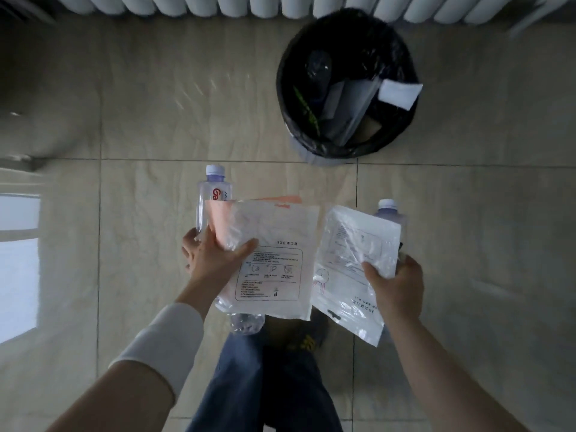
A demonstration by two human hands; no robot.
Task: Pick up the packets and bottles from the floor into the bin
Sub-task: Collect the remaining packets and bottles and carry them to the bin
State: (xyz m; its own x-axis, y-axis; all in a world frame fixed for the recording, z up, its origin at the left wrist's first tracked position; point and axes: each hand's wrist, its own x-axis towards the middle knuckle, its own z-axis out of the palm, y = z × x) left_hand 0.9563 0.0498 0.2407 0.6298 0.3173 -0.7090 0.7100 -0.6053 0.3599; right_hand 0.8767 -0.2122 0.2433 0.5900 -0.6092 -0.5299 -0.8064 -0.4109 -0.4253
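Observation:
My left hand grips a clear plastic bottle with a pale purple cap together with pink and white printed packets. A white packet is pinched in my right hand, with a second purple-capped bottle behind it. Both hands are held above the floor, in front of my legs. The bin, lined with a black bag, stands further ahead and slightly right, with rubbish in it.
A white radiator runs along the wall behind the bin. The floor is beige tile. A bright window or door panel is at the left edge. My jeans and shoe are directly below the hands.

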